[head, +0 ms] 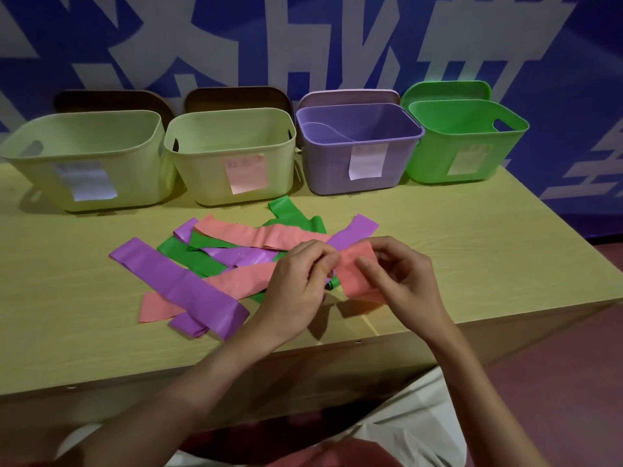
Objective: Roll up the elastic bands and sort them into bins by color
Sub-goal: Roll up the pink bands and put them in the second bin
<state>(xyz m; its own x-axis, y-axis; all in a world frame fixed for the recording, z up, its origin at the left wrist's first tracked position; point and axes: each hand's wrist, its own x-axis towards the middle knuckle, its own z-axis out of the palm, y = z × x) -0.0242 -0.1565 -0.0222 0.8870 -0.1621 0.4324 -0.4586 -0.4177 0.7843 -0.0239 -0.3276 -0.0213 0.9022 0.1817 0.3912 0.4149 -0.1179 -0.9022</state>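
Seemingly blank labels (248, 173) — unreadable.

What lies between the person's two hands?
In the head view, a pink band, pinched by the left hand and right hand above the table.

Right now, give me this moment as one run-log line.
step: rolling | left hand: pinching pink band | right hand: pinching same band | pile: unrolled on table | purple bin: one band inside

No legible text on the bin labels (247, 173) or wall (303, 38).
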